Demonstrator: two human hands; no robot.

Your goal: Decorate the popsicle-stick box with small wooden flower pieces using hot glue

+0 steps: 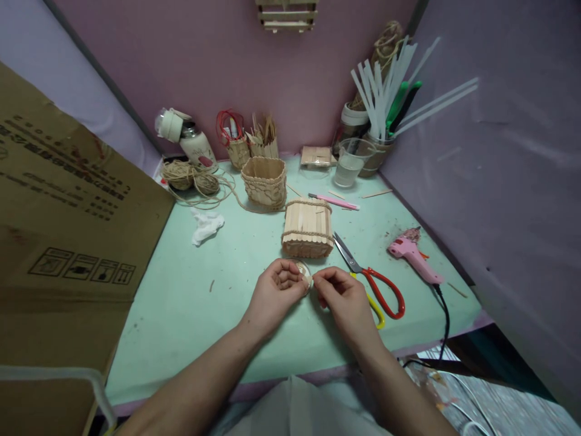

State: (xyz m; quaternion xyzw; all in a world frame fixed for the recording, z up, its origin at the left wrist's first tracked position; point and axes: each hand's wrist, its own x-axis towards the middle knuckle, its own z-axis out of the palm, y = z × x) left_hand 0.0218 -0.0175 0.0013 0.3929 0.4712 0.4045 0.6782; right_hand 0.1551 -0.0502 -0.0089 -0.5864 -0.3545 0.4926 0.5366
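Observation:
My left hand (282, 290) is closed in a pinch on a small round pale disc (303, 270), mostly covered by the fingers. At the disc's right edge, the fingertips of my right hand (339, 292) are pressed together; whatever they pinch is too small to make out. Just beyond both hands lies a box of wooden sticks (308, 221) with twine bands and a scalloped edge. Red-handled scissors (384, 293) rest to the right of it, their blades pointing away. A yellow-handled tool (376, 312) is partly hidden by my right hand.
Farther back stand a woven-looking basket (264, 184), twine balls (179, 175), a bottle (197, 145) and a cup of clear liquid (349, 166). A pink glue gun (415, 257) lies right, its cord running off the edge. Cardboard (68, 212) walls the left; crumpled tissue (207, 226) lies near it.

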